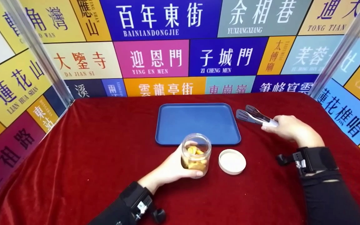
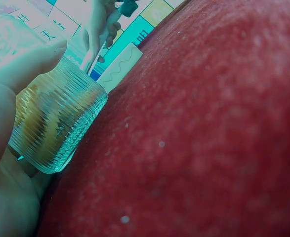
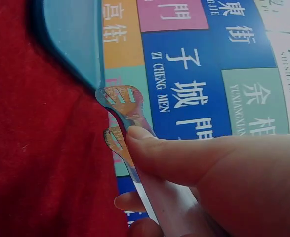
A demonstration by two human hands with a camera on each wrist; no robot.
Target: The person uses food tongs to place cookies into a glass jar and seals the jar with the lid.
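My left hand point(image 1: 175, 165) grips a clear glass jar point(image 1: 196, 156) around its side, and the jar's mouth is uncovered. Yellow pieces point(image 1: 195, 151), perhaps dried fruit, lie inside it. In the left wrist view the ribbed jar point(image 2: 61, 113) tilts, with the thumb across its wall. A white round lid point(image 1: 232, 161) rests on the cloth just right of the jar. My right hand point(image 1: 291, 128) holds metal tongs point(image 1: 255, 115) with white handles, their slotted heads apart and pointing left towards the tray. In the right wrist view the thumb presses along the tongs point(image 3: 159, 197).
A blue tray point(image 1: 197, 123) lies behind the jar, left of the tongs. Dark red cloth point(image 1: 105, 140) covers the table. Colourful panels point(image 1: 155, 57) with Chinese lettering stand around the back and sides, with clear posts point(image 1: 39, 53) at the corners.
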